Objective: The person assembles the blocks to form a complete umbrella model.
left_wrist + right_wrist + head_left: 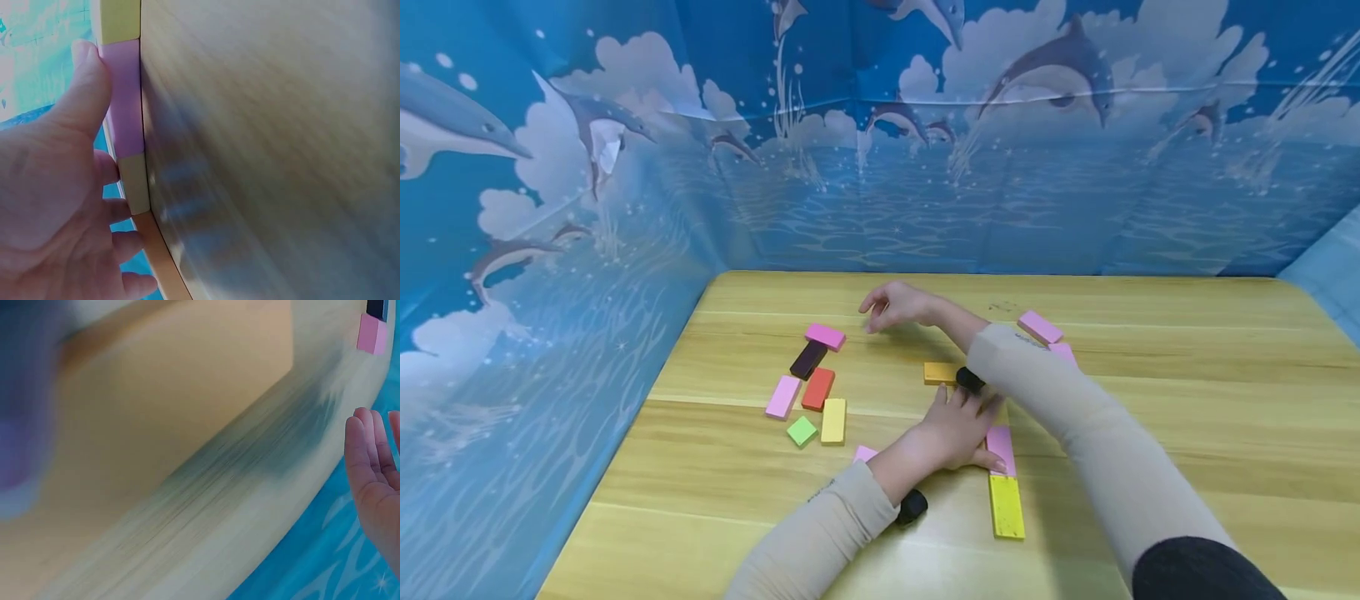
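Observation:
My left hand lies spread over a row of blocks. In the left wrist view its thumb touches a pink block, and its fingertips rest along a pale yellow block and an orange block. A yellow block continues the row at the near end. My right hand hangs over the far part of the table with loosely bent fingers and nothing in them. Nearest to it is a pink block on its left. The right forearm crosses above the left hand and hides part of the row.
Left of the hands lie a dark brown block, a red block, a green block and a cream block. Another pink block lies beyond the right forearm. A dolphin-printed curtain borders the wooden table.

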`<state>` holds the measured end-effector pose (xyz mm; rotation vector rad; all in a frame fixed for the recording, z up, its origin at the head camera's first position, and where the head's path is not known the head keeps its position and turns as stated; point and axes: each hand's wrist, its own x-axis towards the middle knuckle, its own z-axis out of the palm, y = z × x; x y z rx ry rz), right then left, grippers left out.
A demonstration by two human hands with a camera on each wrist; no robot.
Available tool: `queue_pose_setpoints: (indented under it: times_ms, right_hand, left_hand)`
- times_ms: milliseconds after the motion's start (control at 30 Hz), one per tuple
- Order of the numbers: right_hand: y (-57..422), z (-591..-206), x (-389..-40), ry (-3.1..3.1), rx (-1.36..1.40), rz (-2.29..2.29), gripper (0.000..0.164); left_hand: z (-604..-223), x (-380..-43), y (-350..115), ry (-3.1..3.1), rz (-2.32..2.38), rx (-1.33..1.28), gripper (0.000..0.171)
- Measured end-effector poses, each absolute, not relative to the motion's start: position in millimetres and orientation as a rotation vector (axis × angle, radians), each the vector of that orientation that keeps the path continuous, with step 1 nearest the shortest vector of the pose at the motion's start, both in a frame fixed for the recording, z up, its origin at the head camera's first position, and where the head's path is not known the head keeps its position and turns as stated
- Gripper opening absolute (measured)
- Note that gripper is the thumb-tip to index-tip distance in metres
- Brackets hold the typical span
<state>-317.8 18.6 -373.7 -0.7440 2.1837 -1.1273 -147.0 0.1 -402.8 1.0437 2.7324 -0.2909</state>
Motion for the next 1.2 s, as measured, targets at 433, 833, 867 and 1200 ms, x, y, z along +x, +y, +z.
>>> queue_pose_setpoints:
  times_ms: [433, 833, 867, 1200]
  right_hand:
    - [-28, -385, -312, 2.316, -0.787, -0.975, 0.043]
    - [-41, -396, -304, 2.513, -0.743, -0.881, 0.049]
    - [-41, -396, -303, 2.519, -0.754, -0.874, 0.049]
    - [-44, -397, -301, 2.575, -0.819, -0.796, 0.036]
  left_hand:
    - [-406, -142, -3, 2.784, -0.297, 1.017, 0.089]
    - [-407, -144, -2, 2.726, -0.091, 1.094, 0.079]
    - [-407, -144, -2, 2.721, -0.083, 1.092, 0.079]
    - [-405, -145, -2, 2.717, -0.016, 1.094, 0.074]
